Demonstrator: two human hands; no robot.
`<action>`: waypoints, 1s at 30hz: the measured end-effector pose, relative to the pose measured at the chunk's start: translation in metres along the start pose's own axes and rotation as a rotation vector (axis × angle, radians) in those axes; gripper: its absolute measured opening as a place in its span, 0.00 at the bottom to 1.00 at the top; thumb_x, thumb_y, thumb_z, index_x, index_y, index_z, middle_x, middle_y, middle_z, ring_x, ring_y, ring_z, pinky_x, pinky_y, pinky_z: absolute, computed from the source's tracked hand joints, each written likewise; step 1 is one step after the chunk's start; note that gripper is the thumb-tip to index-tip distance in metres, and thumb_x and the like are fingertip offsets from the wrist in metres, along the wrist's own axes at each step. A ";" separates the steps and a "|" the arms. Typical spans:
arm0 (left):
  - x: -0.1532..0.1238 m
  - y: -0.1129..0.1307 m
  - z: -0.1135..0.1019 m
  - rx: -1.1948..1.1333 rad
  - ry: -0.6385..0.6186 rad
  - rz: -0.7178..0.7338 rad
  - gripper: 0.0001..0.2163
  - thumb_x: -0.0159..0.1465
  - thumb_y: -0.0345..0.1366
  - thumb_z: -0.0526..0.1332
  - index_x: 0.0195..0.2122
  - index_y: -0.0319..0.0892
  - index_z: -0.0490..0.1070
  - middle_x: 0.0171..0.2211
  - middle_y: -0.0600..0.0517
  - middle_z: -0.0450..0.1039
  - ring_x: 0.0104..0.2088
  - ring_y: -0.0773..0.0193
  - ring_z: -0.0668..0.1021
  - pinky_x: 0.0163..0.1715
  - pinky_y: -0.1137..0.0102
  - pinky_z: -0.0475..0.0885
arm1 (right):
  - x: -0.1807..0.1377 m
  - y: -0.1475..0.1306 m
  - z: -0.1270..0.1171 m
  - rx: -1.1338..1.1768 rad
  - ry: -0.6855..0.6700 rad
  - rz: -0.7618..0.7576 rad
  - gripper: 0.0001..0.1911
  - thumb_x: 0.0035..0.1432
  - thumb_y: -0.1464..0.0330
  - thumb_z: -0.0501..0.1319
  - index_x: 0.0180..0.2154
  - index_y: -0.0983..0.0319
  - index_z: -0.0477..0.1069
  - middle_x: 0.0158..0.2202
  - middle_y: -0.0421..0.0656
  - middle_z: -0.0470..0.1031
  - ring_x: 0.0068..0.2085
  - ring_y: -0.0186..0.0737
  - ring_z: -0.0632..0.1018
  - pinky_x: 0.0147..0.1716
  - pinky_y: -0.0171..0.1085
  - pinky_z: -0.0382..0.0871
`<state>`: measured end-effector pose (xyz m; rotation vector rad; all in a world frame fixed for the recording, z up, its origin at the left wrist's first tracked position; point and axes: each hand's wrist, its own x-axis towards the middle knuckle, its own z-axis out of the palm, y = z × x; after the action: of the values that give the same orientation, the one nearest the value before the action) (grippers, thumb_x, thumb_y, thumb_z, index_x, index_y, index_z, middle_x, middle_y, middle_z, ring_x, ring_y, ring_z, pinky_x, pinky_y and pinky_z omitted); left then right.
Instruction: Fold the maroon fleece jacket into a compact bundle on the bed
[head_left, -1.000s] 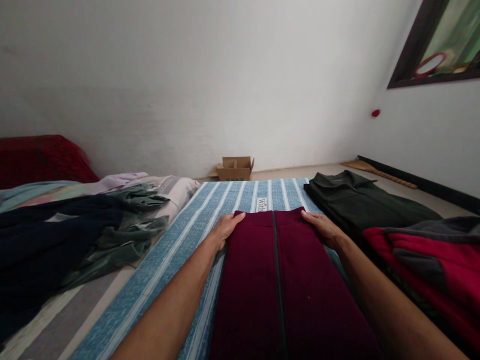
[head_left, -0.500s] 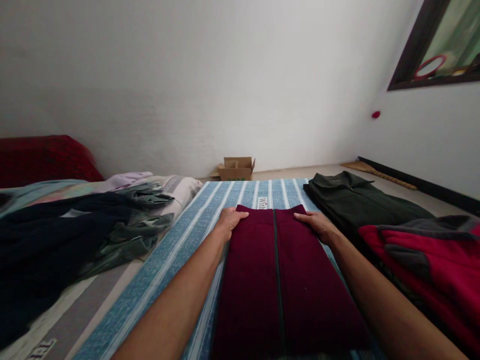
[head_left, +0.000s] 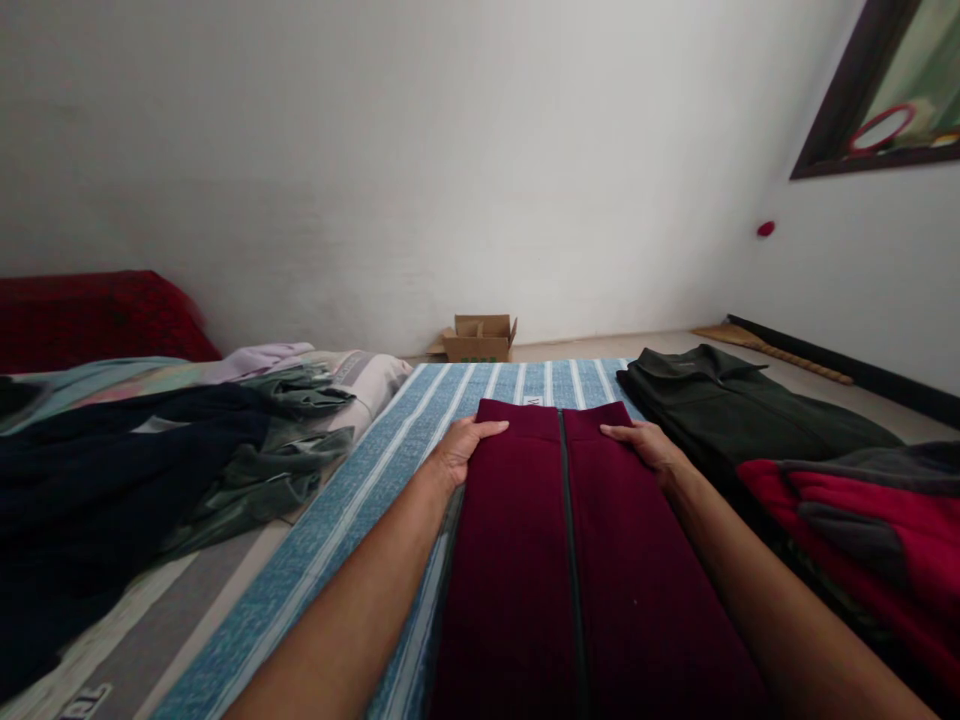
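A maroon zip-up jacket [head_left: 517,540], folded into a long rectangle with its dark zipper down the middle, lies in front of me over a blue-and-white striped cloth [head_left: 360,500]. My left hand [head_left: 461,447] grips its far left corner by the collar, thumb on top. On the opposite corner my right hand [head_left: 645,445] has the same hold, thumb over the fabric. The fingers beneath the jacket are hidden on both sides.
Right of the jacket are a folded dark green jacket [head_left: 750,400] and a red-and-grey garment [head_left: 870,530]. Dark clothes [head_left: 135,490] lie loose at the left. An open cardboard box [head_left: 480,340] stands by the wall, and a red cover [head_left: 97,320] sits at the far left.
Both hands keep hold of the collar corners. The jacket's collar edge has moved slightly farther forward, covering more of the printed lettering on the striped cloth. The view has shifted slightly left.
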<state>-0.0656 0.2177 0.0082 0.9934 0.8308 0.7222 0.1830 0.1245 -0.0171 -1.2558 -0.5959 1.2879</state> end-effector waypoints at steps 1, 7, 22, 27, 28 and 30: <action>0.001 0.010 0.004 -0.003 -0.019 0.020 0.17 0.44 0.29 0.69 0.36 0.36 0.72 0.29 0.45 0.78 0.28 0.55 0.80 0.32 0.61 0.76 | 0.001 -0.009 0.001 0.018 0.011 -0.017 0.08 0.42 0.73 0.66 0.29 0.61 0.71 0.26 0.42 0.78 0.25 0.40 0.78 0.26 0.34 0.75; 0.035 0.089 0.022 0.050 -0.035 0.126 0.11 0.47 0.29 0.66 0.33 0.35 0.73 0.26 0.47 0.77 0.25 0.57 0.79 0.32 0.60 0.76 | 0.027 -0.072 0.020 0.121 0.036 -0.032 0.06 0.48 0.73 0.62 0.32 0.65 0.72 0.26 0.44 0.78 0.26 0.40 0.78 0.31 0.38 0.76; 0.094 0.058 0.003 0.103 0.160 0.221 0.16 0.39 0.26 0.68 0.32 0.37 0.72 0.25 0.49 0.77 0.25 0.59 0.78 0.31 0.61 0.75 | 0.087 -0.038 0.032 0.041 0.165 -0.300 0.10 0.41 0.78 0.64 0.30 0.63 0.73 0.22 0.37 0.76 0.22 0.35 0.75 0.23 0.33 0.72; 0.040 0.100 0.020 0.104 0.038 0.360 0.13 0.42 0.27 0.68 0.31 0.35 0.73 0.26 0.48 0.77 0.27 0.58 0.78 0.34 0.62 0.75 | 0.032 -0.078 0.042 0.115 0.017 -0.383 0.09 0.44 0.77 0.63 0.32 0.63 0.74 0.28 0.40 0.78 0.28 0.36 0.77 0.32 0.35 0.74; 0.024 0.108 0.024 0.119 0.010 0.384 0.13 0.43 0.28 0.68 0.32 0.35 0.73 0.27 0.47 0.77 0.29 0.57 0.79 0.35 0.62 0.75 | 0.018 -0.085 0.044 0.130 -0.014 -0.395 0.09 0.44 0.77 0.63 0.32 0.63 0.74 0.28 0.40 0.78 0.29 0.37 0.78 0.33 0.36 0.74; -0.014 0.120 0.031 0.154 -0.046 0.435 0.14 0.44 0.29 0.68 0.34 0.34 0.74 0.30 0.46 0.78 0.32 0.55 0.79 0.37 0.61 0.74 | -0.016 -0.098 0.049 0.128 -0.061 -0.427 0.09 0.45 0.75 0.63 0.33 0.63 0.74 0.30 0.40 0.78 0.30 0.38 0.78 0.35 0.37 0.74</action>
<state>-0.0636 0.2380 0.1308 1.3466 0.6414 1.0113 0.1715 0.1447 0.0907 -0.9243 -0.7660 0.9907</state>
